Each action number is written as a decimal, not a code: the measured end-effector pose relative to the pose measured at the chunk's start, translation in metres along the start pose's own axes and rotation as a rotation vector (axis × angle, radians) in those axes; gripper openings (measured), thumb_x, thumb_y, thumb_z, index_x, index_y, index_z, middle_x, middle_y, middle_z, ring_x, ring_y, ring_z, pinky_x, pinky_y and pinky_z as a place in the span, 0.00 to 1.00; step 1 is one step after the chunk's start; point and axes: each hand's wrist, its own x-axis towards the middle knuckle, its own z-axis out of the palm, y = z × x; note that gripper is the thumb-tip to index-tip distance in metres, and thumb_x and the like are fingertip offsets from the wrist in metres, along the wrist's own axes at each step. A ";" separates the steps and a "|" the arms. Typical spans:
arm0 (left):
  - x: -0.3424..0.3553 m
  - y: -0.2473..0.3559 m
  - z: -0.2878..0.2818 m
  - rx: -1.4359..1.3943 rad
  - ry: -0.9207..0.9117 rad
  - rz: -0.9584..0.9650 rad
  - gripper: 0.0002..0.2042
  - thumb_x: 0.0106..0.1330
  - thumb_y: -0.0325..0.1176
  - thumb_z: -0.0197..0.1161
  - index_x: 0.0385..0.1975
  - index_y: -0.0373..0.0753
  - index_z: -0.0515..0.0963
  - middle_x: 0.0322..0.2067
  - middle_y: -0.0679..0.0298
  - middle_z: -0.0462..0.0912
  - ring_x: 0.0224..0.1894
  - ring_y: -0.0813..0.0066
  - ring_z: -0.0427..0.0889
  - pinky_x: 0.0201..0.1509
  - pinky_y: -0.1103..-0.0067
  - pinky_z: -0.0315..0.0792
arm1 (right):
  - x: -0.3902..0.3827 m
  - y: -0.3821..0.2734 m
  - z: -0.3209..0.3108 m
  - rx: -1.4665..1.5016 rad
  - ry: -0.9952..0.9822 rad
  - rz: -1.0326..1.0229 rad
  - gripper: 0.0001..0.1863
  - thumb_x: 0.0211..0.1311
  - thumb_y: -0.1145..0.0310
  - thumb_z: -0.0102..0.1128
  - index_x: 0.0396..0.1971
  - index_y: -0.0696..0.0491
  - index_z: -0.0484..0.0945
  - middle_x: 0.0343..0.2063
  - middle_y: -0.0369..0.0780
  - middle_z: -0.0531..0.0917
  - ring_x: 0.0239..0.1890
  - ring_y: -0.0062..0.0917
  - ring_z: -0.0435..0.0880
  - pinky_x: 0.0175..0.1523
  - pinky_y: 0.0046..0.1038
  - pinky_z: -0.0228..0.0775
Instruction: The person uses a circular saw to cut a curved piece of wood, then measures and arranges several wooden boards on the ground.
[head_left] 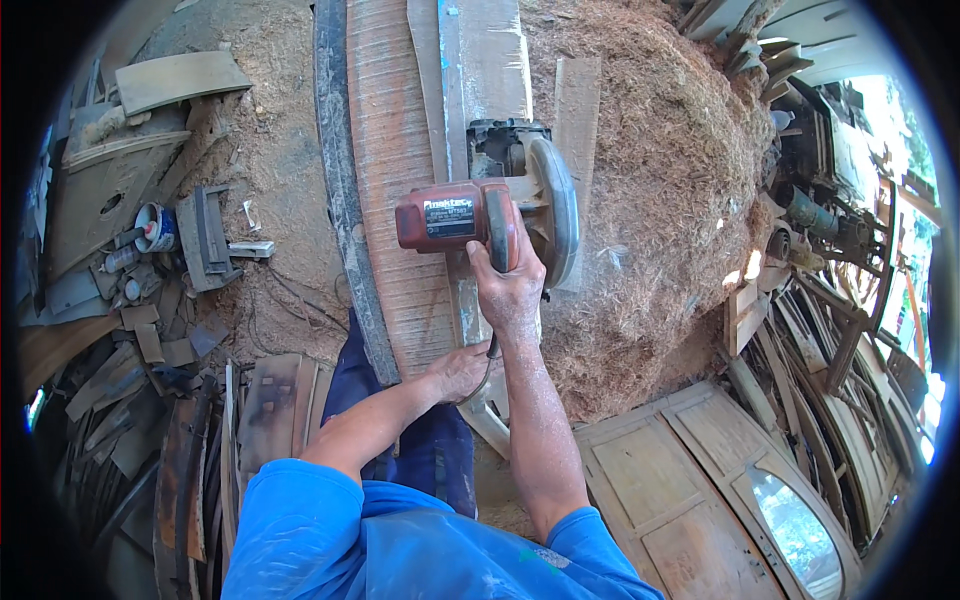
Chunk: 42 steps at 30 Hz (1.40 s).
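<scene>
A red circular saw (440, 218) with a grey guard rests on long boards, roughly mid-view. My right hand (510, 280) is wrapped round its rear handle, thumb on the red housing. A narrow pale board (469, 60) with blue streaks runs lengthwise beneath the saw, over a wider reddish, rough-sawn plank (385, 120) and beside a dark-edged beam (345, 150). Lower down, my left hand (460, 372) grips the near end of the boards, its fingertips partly hidden. The saw's black cord hangs past that hand. The blade cannot be seen.
Sawdust and shavings (650, 200) lie heaped at the right. Wood offcuts (140, 340) and a blue-and-white can (155, 230) are at the left. Stacked timber (820, 370), old machinery (820, 220) and panelled doors (690, 500) are on the right. A loose cord crosses the floor at left.
</scene>
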 end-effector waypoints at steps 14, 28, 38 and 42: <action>0.009 -0.001 0.060 1.416 0.336 -0.169 0.25 0.71 0.36 0.41 0.67 0.34 0.59 0.69 0.58 0.62 0.73 0.67 0.57 0.78 0.71 0.47 | 0.029 -0.023 0.010 -0.012 -0.004 -0.045 0.34 0.57 0.75 0.63 0.66 0.58 0.67 0.47 0.45 0.86 0.49 0.25 0.85 0.55 0.28 0.76; 0.009 -0.002 0.062 1.455 0.288 -0.181 0.28 0.72 0.35 0.38 0.71 0.31 0.53 0.74 0.58 0.52 0.77 0.65 0.48 0.82 0.71 0.41 | 0.056 -0.029 0.017 -0.005 -0.004 -0.031 0.33 0.57 0.76 0.64 0.66 0.57 0.69 0.46 0.44 0.85 0.49 0.25 0.84 0.56 0.28 0.74; 0.020 0.001 0.099 2.470 0.113 -0.694 0.28 0.75 0.35 0.37 0.73 0.34 0.48 0.76 0.61 0.48 0.77 0.71 0.48 0.81 0.74 0.44 | 0.078 -0.043 0.026 -0.008 0.001 -0.098 0.32 0.57 0.76 0.63 0.65 0.58 0.70 0.46 0.44 0.86 0.48 0.24 0.85 0.56 0.29 0.74; 0.015 -0.002 0.081 3.785 -0.658 -0.759 0.29 0.73 0.35 0.39 0.73 0.35 0.50 0.75 0.61 0.50 0.78 0.70 0.46 0.81 0.73 0.41 | 0.087 -0.040 0.030 -0.027 0.012 -0.089 0.31 0.57 0.76 0.63 0.63 0.58 0.71 0.44 0.44 0.86 0.48 0.24 0.85 0.56 0.28 0.74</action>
